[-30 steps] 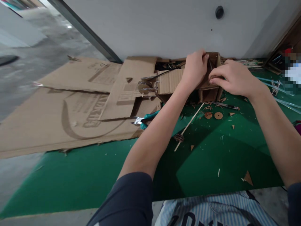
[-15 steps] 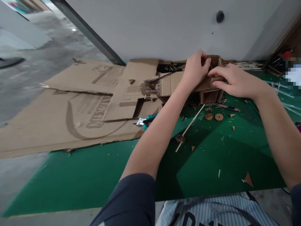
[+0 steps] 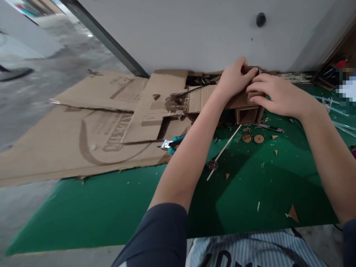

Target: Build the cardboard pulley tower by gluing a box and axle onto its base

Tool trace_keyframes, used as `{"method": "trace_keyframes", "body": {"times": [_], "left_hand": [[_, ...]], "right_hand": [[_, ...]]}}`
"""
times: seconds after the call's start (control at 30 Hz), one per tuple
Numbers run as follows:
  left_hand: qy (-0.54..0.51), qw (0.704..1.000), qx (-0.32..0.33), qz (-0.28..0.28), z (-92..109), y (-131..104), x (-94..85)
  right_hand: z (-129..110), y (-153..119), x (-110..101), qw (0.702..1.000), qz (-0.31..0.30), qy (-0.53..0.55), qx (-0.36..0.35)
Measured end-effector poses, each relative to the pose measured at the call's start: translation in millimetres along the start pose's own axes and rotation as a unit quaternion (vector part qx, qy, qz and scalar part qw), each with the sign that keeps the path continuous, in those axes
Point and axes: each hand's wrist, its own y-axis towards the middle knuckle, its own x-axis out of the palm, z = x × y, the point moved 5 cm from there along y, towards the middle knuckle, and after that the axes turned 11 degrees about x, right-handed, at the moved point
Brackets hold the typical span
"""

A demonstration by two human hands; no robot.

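A cardboard model (image 3: 201,98) with a boxy right end stands at the back of the green table. My left hand (image 3: 236,78) reaches over its top, thumb and fingers bent at the open box at that end; whatever they pinch is hidden. From the right, my right hand (image 3: 274,92) curls its fingers and thumb around the box's cardboard side wall. Round discs (image 3: 172,103) are fixed at the model's left end. Just in front lie a utility knife (image 3: 268,127), two small cardboard discs (image 3: 258,139) and a thin wooden stick (image 3: 226,146) carrying a dark, wrapped lump.
Large flat cardboard sheets (image 3: 66,144) cover the table's left side and overhang it. Teal-handled pliers (image 3: 168,144) lie at their edge by my left forearm. Cardboard scraps (image 3: 293,213) litter the green table (image 3: 111,211). A pale wall (image 3: 194,37) rises behind; clear sticks (image 3: 345,126) lie right.
My left hand has shifted slightly right, its thumb and fingers now farther over the box opening. My right hand stays at the box wall with little movement.
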Motion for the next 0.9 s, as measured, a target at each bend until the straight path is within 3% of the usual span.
{"method": "trace_keyframes", "body": {"times": [0.47,0.9], "left_hand": [[0.036,0.996,0.084,0.013,-28.5,6.3,13.7],[0.04,0.998,0.05,0.01,-14.7,3.2,11.0]], "right_hand": [[1.2,4.5,4.5,0.999,0.006,-0.037,-0.02],[2.1,5.0,4.9,0.999,0.004,-0.026,-0.025]]}}
